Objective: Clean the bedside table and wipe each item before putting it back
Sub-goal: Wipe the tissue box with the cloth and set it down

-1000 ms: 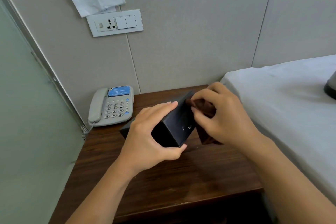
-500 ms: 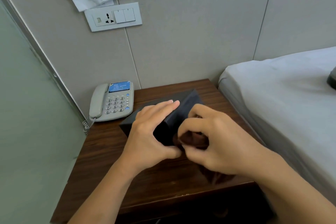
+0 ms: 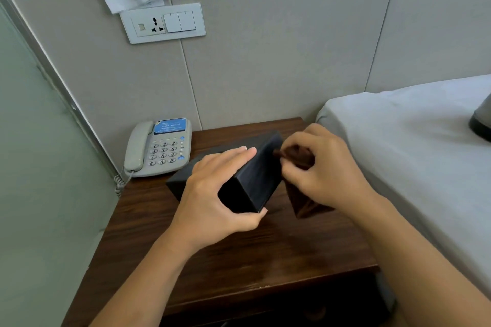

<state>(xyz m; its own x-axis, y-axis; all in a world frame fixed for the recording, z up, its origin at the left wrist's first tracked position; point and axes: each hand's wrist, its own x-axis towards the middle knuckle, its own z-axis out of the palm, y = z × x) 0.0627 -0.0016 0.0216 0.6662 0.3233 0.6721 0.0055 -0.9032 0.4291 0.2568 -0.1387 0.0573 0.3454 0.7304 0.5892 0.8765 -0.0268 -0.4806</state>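
Back up from the near end, the right hand (image 3: 325,172) pinches a brown cloth (image 3: 297,156) against the black box (image 3: 255,178) gripped tilted by the left hand (image 3: 215,194) above the counter (image 3: 239,260), wiping underway, telephone (image 3: 159,148) maybe left

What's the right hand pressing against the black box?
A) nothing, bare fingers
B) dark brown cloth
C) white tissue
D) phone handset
B: the right hand grips a bunched dark brown cloth against the side of the black box, which the left hand holds tilted.
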